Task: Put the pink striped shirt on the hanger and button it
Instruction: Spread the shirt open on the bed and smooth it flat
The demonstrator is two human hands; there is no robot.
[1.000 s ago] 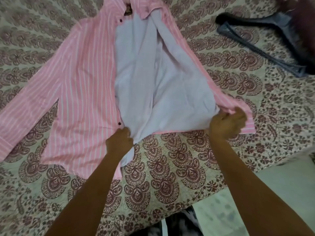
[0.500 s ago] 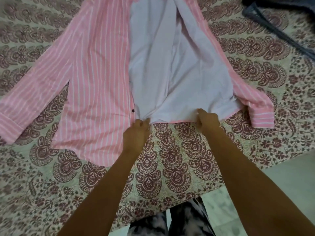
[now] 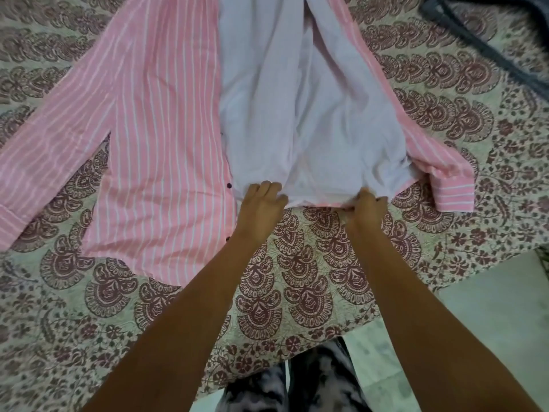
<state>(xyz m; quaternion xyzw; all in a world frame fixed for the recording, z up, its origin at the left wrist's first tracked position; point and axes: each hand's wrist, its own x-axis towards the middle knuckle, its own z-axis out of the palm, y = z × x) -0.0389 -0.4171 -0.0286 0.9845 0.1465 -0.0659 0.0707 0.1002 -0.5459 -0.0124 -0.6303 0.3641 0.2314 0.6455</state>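
The pink striped shirt [image 3: 154, 138] lies unbuttoned on the bed, its left front panel flat and its right panel turned over so the pale inside [image 3: 312, 120] shows. My left hand [image 3: 261, 203] rests on the lower hem of the pale panel, fingers curled onto the cloth. My right hand [image 3: 367, 208] pinches the same hem further right, near the striped cuff [image 3: 454, 191]. Dark buttons [image 3: 228, 185] run down the left placket. Only part of the dark hanger [image 3: 487, 43] shows at the top right corner.
The patterned bedspread [image 3: 297, 263] covers the bed, whose edge runs diagonally at the lower right with pale floor [image 3: 490, 307] beyond. My patterned trousers [image 3: 297, 388] show at the bottom.
My right hand slid left along the hem from the cuff toward the middle, and both hands pulled the hem flatter. The view shifted, pushing the hanger mostly out of frame.
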